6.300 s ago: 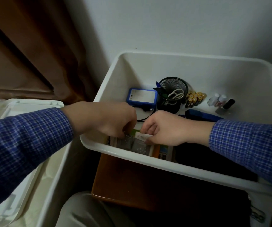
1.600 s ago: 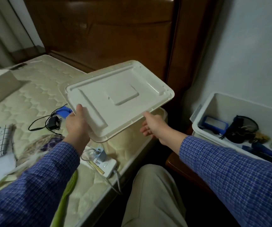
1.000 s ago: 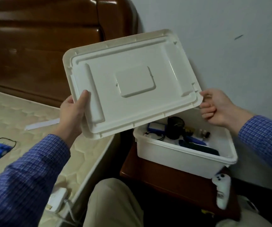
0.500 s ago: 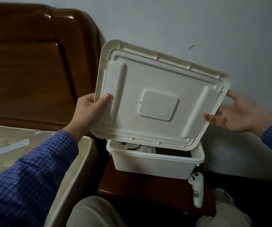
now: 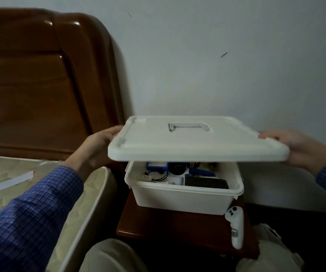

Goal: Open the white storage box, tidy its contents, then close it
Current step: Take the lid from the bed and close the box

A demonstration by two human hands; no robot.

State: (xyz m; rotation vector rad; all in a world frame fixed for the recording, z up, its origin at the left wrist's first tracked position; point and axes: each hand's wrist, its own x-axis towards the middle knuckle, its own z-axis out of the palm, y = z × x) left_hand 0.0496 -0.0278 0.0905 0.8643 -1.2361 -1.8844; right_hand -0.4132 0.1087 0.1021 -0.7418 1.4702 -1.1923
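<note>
since half a second ago the lid (image 5: 197, 143) has swung from a steep tilt, underside toward the camera, to near level with its top and handle (image 5: 188, 127) facing up. it hangs above the box (image 5: 181, 199), apart from the rim, with a gap showing along the front.

left hand (image 5: 97, 148) holds the lid's 9 o'clock edge, thumb on top at the rim, remaining fingers hidden beneath. right hand (image 5: 297, 146) holds the 3 o'clock edge, fingertips over the top of the rim, palm below; both grips closed on the lid.

box sits open on a brown nightstand (image 5: 170, 228), at 6 o'clock of the lid. visible inside: a blue item (image 5: 156, 166) at 11 o'clock, a black cable (image 5: 161, 176), a dark flat item (image 5: 206, 183) toward 4 o'clock, a blue piece (image 5: 201, 171) behind it. further contents are too shadowed to identify.

a white controller (image 5: 235, 226) lies on the nightstand at the box's 5 o'clock corner, just beside it. mattress (image 5: 46, 185) lies at 9 o'clock of the nightstand, wooden headboard (image 5: 40, 79) at 10 o'clock, against a pale wall (image 5: 217, 55). both sleeves are blue check.
</note>
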